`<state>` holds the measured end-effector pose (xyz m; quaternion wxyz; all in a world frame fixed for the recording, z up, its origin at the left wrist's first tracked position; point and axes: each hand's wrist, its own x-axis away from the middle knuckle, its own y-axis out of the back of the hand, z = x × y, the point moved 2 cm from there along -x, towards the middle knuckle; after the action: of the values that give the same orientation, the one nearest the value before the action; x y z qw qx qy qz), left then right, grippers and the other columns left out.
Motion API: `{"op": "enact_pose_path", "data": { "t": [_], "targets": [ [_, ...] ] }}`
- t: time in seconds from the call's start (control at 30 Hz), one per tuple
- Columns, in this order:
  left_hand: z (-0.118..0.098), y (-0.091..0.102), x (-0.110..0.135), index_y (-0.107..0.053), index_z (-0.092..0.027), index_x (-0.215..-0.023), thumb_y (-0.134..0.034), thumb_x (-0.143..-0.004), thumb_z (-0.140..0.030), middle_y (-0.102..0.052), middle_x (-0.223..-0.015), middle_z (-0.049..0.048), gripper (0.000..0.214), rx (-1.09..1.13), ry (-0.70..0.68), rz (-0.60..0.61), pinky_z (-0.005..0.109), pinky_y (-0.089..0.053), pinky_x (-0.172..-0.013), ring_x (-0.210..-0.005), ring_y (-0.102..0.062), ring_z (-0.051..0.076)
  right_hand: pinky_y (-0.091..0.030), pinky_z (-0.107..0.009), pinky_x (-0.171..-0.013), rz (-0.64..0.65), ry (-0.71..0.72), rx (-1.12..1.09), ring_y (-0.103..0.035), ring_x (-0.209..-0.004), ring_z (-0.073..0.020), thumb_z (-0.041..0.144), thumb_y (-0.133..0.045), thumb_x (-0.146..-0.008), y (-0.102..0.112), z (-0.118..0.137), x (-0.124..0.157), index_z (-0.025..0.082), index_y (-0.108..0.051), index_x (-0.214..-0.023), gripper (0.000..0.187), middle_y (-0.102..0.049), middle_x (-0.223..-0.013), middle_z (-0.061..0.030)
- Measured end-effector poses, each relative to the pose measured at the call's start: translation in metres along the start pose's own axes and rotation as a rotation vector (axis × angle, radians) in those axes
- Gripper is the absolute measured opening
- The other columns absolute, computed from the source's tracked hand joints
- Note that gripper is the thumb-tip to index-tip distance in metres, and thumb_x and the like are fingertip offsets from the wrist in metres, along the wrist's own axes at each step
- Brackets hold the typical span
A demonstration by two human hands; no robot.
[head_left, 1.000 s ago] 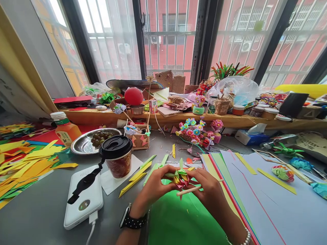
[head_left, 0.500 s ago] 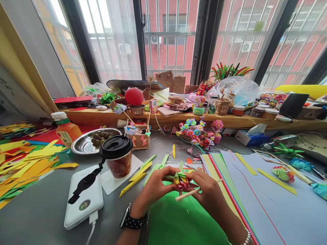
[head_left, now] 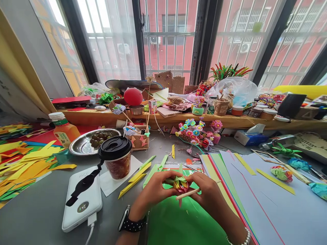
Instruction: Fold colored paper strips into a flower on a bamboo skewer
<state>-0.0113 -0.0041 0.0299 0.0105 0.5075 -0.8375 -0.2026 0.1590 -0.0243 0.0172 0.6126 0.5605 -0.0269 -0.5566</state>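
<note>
Both of my hands meet over a green paper sheet [head_left: 184, 221] at the table's near edge. My left hand [head_left: 155, 189], with a black watch on its wrist, pinches one side of a small multicoloured folded paper flower [head_left: 180, 183]. My right hand [head_left: 206, 190], a bracelet at its wrist, grips the other side of the flower and also holds a thin wooden stick [head_left: 187, 194] that points left under it. Fingers of both hands are closed on the flower.
A lidded paper cup [head_left: 117, 158] and a white power bank [head_left: 81, 200] stand to the left. Cut paper strips [head_left: 22, 163] pile at far left. A metal dish of grapes [head_left: 88, 141], a juice bottle [head_left: 62, 131], stacked paper sheets [head_left: 255, 194] at right, a cluttered window ledge [head_left: 178, 117] behind.
My hands shifted a little lower and closer together around the flower; the stick tilted slightly. Nothing else on the table moved.
</note>
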Motion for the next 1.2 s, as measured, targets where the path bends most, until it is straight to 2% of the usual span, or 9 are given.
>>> {"op": "enact_pose_path", "data": {
  "t": [0.4,0.5,0.6,0.67,0.7,0.77,0.97,1.07,1.2],
  "targets": [
    [-0.003,0.004,0.000,-0.062,-0.017,-0.096,-0.071,-0.061,-0.023,-0.066,-0.096,0.0060,0.037,0.032,0.055,0.032,0.032,-0.049,-0.081,-0.087,-0.063,0.021,-0.047,-0.026,-0.058,0.074,-0.051,-0.093,-0.059,-0.068,-0.0169,0.018,-0.063,-0.072,0.003,0.011,-0.003,0.020,-0.057,-0.091,0.020,-0.063,-0.076,-0.0020],
    [-0.001,0.005,-0.002,-0.060,-0.017,-0.098,-0.068,-0.063,-0.024,-0.067,-0.094,0.0055,0.036,-0.006,0.054,0.000,0.032,-0.049,-0.080,-0.087,-0.063,0.021,-0.048,-0.027,-0.065,0.111,-0.043,-0.073,-0.060,-0.076,-0.0184,0.026,-0.064,-0.073,0.007,0.004,-0.004,0.021,-0.054,-0.103,0.032,-0.064,-0.084,-0.0034],
    [0.007,0.011,-0.006,-0.059,-0.016,-0.098,-0.066,-0.065,-0.030,-0.068,-0.091,0.0063,0.036,-0.090,0.068,-0.138,0.034,-0.050,-0.079,-0.086,-0.063,0.022,-0.049,-0.029,-0.066,0.118,-0.172,0.052,-0.060,-0.080,-0.0199,0.038,-0.057,-0.077,0.013,-0.012,-0.004,0.019,-0.049,-0.115,0.044,-0.063,-0.089,-0.0056],
    [0.014,0.017,-0.007,-0.059,-0.016,-0.097,-0.065,-0.065,-0.033,-0.069,-0.091,0.0068,0.036,-0.144,0.103,-0.280,0.036,-0.051,-0.079,-0.087,-0.063,0.022,-0.049,-0.030,-0.062,0.162,-0.398,0.249,-0.061,-0.080,-0.0212,0.033,-0.046,-0.084,0.014,-0.026,-0.001,0.020,-0.051,-0.113,0.032,-0.060,-0.095,-0.0083],
    [0.017,0.019,-0.007,-0.058,-0.016,-0.097,-0.064,-0.066,-0.033,-0.068,-0.093,0.0072,0.036,-0.159,0.115,-0.342,0.037,-0.050,-0.081,-0.088,-0.063,0.023,-0.049,-0.031,-0.061,0.263,-0.468,0.321,-0.061,-0.079,-0.0220,0.028,-0.044,-0.085,0.012,-0.031,0.001,0.019,-0.057,-0.106,0.026,-0.059,-0.097,-0.0097],
    [0.021,0.023,-0.007,-0.058,-0.017,-0.097,-0.064,-0.066,-0.035,-0.068,-0.094,0.0070,0.036,-0.180,0.133,-0.454,0.038,-0.049,-0.083,-0.089,-0.063,0.023,-0.048,-0.032,-0.062,0.332,-0.474,0.329,-0.062,-0.077,-0.0237,0.020,-0.052,-0.079,0.006,-0.034,0.002,0.016,-0.064,-0.089,0.017,-0.061,-0.091,-0.0107],
    [0.019,0.025,-0.005,-0.056,-0.018,-0.100,-0.064,-0.066,-0.036,-0.067,-0.095,0.0065,0.039,-0.156,0.108,-0.619,0.038,-0.048,-0.084,-0.088,-0.063,0.023,-0.041,-0.027,-0.085,0.325,-0.393,0.304,-0.050,-0.103,-0.0210,0.033,-0.058,-0.077,-0.007,-0.035,-0.004,0.021,-0.057,-0.108,0.034,-0.059,-0.108,-0.0038],
    [0.017,0.015,-0.008,-0.055,-0.017,-0.101,-0.063,-0.067,-0.036,-0.066,-0.098,0.0078,0.039,-0.036,0.102,-0.533,0.036,-0.048,-0.083,-0.091,-0.062,0.023,-0.037,-0.030,-0.088,0.264,-0.470,0.367,-0.049,-0.102,-0.0217,0.028,-0.051,-0.082,0.001,-0.054,-0.009,0.015,-0.057,-0.108,0.030,-0.059,-0.108,-0.0073],
    [0.019,-0.014,-0.014,-0.054,-0.014,-0.103,-0.065,-0.067,-0.034,-0.065,-0.100,0.0110,0.043,0.197,0.090,-0.183,0.031,-0.051,-0.075,-0.092,-0.061,0.024,-0.037,-0.033,-0.084,0.196,-0.573,0.474,-0.045,-0.105,-0.0255,0.023,-0.050,-0.080,0.011,-0.085,-0.020,0.011,-0.054,-0.112,0.035,-0.055,-0.114,-0.0116]
  ]
}}
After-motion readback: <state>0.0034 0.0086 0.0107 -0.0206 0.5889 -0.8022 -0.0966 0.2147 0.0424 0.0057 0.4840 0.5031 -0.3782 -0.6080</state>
